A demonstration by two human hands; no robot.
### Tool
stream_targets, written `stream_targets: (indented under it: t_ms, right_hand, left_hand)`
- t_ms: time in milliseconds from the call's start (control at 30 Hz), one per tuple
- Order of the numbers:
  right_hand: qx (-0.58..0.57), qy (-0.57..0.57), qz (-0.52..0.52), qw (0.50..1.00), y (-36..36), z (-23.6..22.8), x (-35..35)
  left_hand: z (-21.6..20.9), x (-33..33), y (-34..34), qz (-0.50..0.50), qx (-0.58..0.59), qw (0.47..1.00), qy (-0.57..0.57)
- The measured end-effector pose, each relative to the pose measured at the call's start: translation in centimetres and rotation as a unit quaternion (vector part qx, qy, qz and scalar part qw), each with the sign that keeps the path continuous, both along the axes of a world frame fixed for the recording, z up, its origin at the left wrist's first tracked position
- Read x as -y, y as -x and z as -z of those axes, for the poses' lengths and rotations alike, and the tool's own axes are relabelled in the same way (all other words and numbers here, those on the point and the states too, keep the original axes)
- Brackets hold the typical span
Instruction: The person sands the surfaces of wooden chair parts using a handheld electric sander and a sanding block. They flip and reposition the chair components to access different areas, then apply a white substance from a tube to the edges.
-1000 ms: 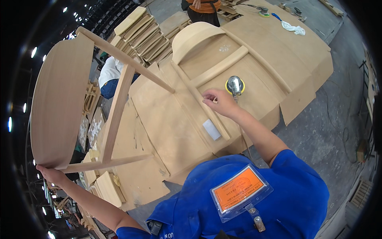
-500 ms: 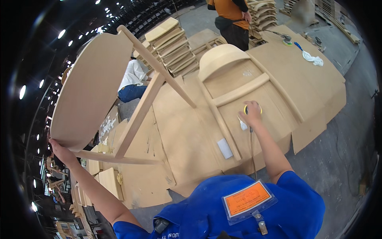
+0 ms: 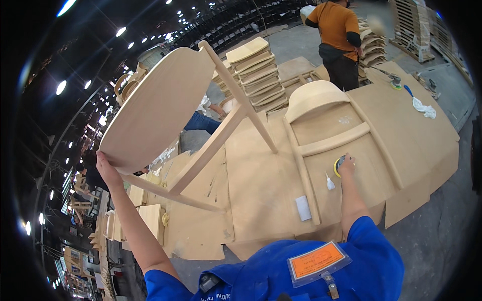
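A pale wooden chair-back frame, with a broad curved backrest, two legs and a crossbar, stands raised and tilted on the left. My left hand grips the lower left end of its backrest. My right hand is closed around a round sander with a yellow rim, held side-on over the cardboard. A second chair-back frame lies flat there, its crossbar beyond my right hand. Beside the sander is a small white nozzle bottle. A pale rectangular block lies against the flat frame's left leg.
Cardboard covers the work surface. Stacked wooden parts rise behind it. Another sander and a blue-handled brush with white cloth lie far right. A person in orange stands beyond; another crouches behind the raised frame.
My view has shifted, so the scene sits further right and lower. My right hand has turned the sander more onto its side. My left hand keeps its hold on the raised frame.
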State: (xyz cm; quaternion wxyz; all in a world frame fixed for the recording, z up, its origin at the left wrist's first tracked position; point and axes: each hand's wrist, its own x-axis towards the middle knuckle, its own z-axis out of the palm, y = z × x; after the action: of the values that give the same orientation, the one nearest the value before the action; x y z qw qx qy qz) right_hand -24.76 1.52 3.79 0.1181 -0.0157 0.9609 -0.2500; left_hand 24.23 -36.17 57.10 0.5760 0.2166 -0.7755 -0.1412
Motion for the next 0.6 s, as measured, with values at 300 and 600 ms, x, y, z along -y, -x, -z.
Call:
stream_targets:
  t_ms: [300,600]
  right_hand:
    - [0.002,0.461,0.094,0.883,-1.9,-6.2,-1.7]
    - [-0.134,0.751,-0.234,0.603,-16.2,-32.8,13.7]
  left_hand:
    - [-0.4,0.3,0.5,0.073,-0.054,0.994,-0.065]
    - [-0.3,0.7,0.1,0.169,-0.053,0.982,-0.057]
